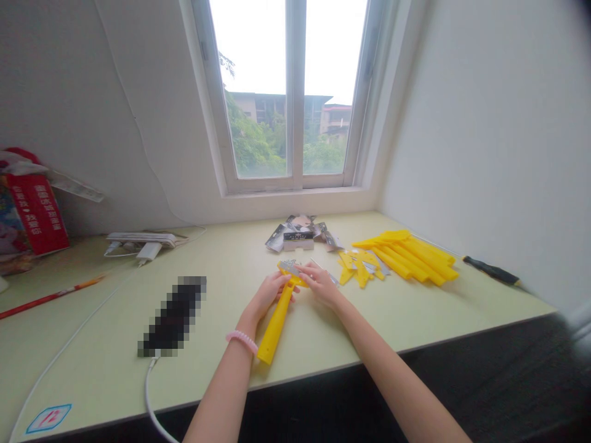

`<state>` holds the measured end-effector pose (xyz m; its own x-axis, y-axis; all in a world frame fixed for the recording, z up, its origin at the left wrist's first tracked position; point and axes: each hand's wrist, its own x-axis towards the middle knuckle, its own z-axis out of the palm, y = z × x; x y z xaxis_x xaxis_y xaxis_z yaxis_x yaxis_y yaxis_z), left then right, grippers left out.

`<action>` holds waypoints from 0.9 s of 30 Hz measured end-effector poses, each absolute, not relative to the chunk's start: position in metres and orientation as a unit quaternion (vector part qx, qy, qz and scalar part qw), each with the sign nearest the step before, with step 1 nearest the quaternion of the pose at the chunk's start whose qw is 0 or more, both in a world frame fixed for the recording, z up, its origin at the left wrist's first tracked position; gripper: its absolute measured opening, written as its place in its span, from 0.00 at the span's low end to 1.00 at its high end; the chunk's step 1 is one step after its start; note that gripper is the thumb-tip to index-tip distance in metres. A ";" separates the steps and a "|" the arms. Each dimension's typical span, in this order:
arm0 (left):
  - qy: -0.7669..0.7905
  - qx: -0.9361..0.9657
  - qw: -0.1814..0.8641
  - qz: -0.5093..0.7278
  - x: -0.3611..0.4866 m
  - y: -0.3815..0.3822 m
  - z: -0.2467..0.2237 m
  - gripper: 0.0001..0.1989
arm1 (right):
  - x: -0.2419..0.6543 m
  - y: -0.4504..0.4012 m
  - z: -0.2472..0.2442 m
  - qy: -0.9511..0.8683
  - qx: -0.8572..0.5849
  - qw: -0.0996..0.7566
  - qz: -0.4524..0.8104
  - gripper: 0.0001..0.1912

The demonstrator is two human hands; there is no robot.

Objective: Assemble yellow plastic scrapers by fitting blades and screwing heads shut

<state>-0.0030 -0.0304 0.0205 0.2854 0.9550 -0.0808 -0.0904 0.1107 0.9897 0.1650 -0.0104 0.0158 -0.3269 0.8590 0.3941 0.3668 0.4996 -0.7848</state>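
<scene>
A yellow scraper (277, 323) with a long handle lies between my hands near the table's front, its handle pointing down toward me. A grey metal blade (289, 268) sits across its head. My left hand (268, 294) is closed around the left side of the head, below the blade. Pressed to the blade and the right side of the head are the fingers of my right hand (322, 286). Partly hidden behind the hands is a small heap of tiny metal parts. Yellow plates (360, 271) with some grey blades lie to the right of my right hand.
Several yellow handles (410, 257) lie at right, beside a black-handled screwdriver (492, 271). Small black-and-grey packets (298, 239) sit below the window. At left are a pixelated dark object (173, 320) with a white cable, a power strip (145, 237) and a red stick (50, 296).
</scene>
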 end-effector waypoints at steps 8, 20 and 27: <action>0.416 0.516 0.601 0.446 0.001 -0.031 0.021 0.17 | 0.165 -0.011 0.021 -0.729 -0.393 0.413 0.378 0.16; 0.435 0.526 0.543 0.488 0.004 -0.026 0.011 0.14 | 0.165 -0.018 0.028 -0.658 -0.432 0.358 0.501 0.15; 0.472 0.513 0.498 0.516 0.008 -0.024 0.003 0.15 | 0.163 -0.016 0.026 -0.651 -0.424 0.366 0.511 0.16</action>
<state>0.0076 -0.0241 0.0028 0.0225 0.9980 0.0594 -0.0296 -0.0587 0.9978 0.1631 -0.0163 0.0260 -0.3713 0.9275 0.0434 0.1780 0.1170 -0.9771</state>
